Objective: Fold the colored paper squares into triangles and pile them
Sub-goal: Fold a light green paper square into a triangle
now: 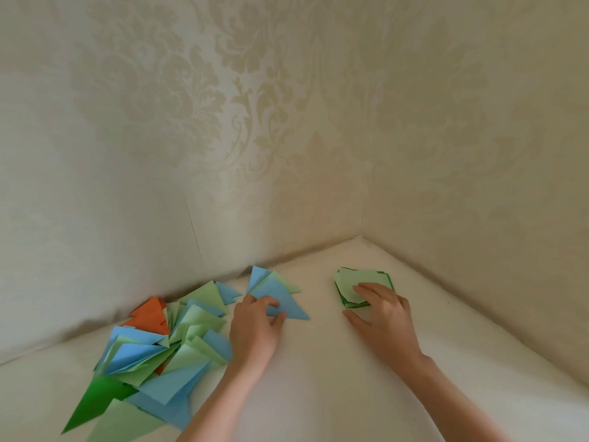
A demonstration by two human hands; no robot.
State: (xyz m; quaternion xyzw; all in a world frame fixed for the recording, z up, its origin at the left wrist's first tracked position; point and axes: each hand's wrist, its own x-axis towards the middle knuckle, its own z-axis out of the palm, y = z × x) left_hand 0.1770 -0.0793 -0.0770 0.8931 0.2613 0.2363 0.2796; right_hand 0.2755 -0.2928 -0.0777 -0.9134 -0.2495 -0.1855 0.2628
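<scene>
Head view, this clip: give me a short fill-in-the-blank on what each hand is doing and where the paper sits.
1. The left hand pinches a folded triangle of ____ color.
2. The right hand rests on a stack of unfolded squares whose top sheet is light ____.
3. The big heap of folded triangles lies on the person's ____ side.
4. A few triangles in that heap, near the wall, are ____.

Missing words: blue; green; left; orange
</scene>
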